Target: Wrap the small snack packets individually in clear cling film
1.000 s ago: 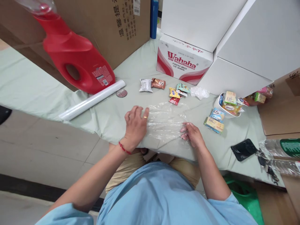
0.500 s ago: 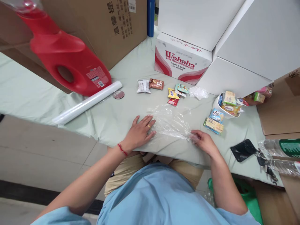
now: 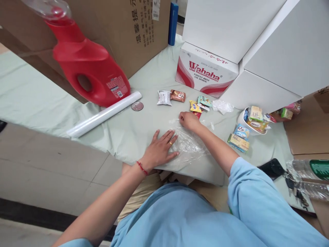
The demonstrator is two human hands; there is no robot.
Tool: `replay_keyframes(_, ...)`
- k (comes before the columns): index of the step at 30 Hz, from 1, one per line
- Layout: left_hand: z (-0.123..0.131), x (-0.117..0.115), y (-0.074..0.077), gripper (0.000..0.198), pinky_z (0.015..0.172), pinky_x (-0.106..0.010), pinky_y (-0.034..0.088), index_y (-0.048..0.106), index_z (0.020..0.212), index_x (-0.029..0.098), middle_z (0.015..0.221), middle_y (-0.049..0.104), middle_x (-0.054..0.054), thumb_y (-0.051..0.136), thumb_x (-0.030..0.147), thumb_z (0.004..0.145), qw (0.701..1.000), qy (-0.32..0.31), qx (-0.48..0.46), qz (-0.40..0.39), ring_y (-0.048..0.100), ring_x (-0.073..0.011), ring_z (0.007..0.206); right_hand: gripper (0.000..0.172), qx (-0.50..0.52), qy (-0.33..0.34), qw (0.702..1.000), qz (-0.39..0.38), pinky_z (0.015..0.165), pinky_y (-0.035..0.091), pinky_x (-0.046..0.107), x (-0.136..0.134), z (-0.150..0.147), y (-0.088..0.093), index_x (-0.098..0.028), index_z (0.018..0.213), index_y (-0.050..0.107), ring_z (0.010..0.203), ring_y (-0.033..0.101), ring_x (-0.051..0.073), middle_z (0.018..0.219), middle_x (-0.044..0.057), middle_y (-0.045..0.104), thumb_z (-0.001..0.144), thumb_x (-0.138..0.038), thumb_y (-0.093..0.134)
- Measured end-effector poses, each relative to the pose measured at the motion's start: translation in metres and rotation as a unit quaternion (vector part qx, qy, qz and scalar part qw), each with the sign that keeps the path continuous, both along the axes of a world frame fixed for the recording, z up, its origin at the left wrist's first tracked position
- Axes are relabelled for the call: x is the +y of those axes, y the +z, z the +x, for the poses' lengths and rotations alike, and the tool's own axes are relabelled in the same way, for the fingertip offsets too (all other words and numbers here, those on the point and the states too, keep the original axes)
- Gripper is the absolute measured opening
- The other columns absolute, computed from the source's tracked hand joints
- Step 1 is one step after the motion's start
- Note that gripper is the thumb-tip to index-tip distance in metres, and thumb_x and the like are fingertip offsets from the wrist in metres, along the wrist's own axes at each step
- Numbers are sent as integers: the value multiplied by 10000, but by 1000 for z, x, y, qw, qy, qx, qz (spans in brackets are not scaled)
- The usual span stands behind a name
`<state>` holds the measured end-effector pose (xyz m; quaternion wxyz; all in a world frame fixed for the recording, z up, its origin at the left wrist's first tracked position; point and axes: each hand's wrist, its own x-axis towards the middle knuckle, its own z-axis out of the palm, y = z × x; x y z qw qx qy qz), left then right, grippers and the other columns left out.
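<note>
A crumpled sheet of clear plastic film (image 3: pixel 189 145) is spread on the cloth-covered table in front of me. My left hand (image 3: pixel 162 148) lies flat with fingers spread, its fingertips on the film's left edge. At the far edge, my right hand (image 3: pixel 189 120) has its fingers closed in a pinch on the film. Just beyond it are a yellow snack packet (image 3: pixel 195 106), a green one (image 3: pixel 204 100) and a red one (image 3: pixel 198 114), partly hidden by that hand. A white packet (image 3: pixel 164 97) and a brown packet (image 3: pixel 178 95) lie farther left.
At left, a roll of plastic film (image 3: pixel 105 115) lies by a red jug (image 3: pixel 89 72) and a round disc (image 3: pixel 137 106). A Wahaba-style printed carton (image 3: pixel 205 70) stands behind. Rightward are a white snack tub (image 3: pixel 241 120), keys (image 3: pixel 299 195) and plastic bottles (image 3: pixel 299 168).
My right hand has moved from the film's near right corner up and left to its far edge. The film is more bunched. My left hand stays flat on its left side.
</note>
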<state>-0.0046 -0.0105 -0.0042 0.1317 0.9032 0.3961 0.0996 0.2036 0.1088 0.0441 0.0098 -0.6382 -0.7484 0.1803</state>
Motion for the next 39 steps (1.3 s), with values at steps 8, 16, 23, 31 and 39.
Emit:
replay_keyframes(8,1,-1,-1,784,1324,-665,65,349,1674,217,1722,374,-144,492,634,1025,999,54,-6,4,364,-340,1594,374,64,-95,988,103,981,515,377,13,18,4,-99,1256,708,980,684,241,1273,186,688,927,-151,538)
replay_keyframes(16,1,5,-1,623,1312,-666,140,423,1634,193,1707,407,-140,319,497,1100,996,89,-20,-5,367,-307,1596,519,106,166,974,114,1232,414,560,-154,63,-19,-210,1552,541,1503,458,329,1630,172,495,1070,-404,536)
replay_keyframes(23,-4,14,-4,601,1296,-691,149,428,1628,239,1728,375,-120,336,488,1090,995,102,-2,-20,348,-316,1604,584,126,86,979,132,1223,441,602,-244,103,-33,-278,1643,423,1552,418,315,1655,146,473,1085,-408,533)
replay_keyframes(31,-10,21,-10,563,1287,-660,221,508,1559,202,1699,423,-156,378,455,1073,990,141,-5,-14,345,-338,1601,360,204,105,956,181,1138,536,475,-203,60,4,-207,1392,680,1313,623,257,1360,131,717,1085,-256,498)
replay_keyframes(39,-6,6,18,380,1266,-556,350,669,1313,183,1509,614,-171,442,358,1064,979,148,-80,115,427,-312,1553,543,149,256,952,73,1341,248,504,-189,-21,-42,-205,1568,528,1601,340,259,1671,103,478,1064,-397,595)
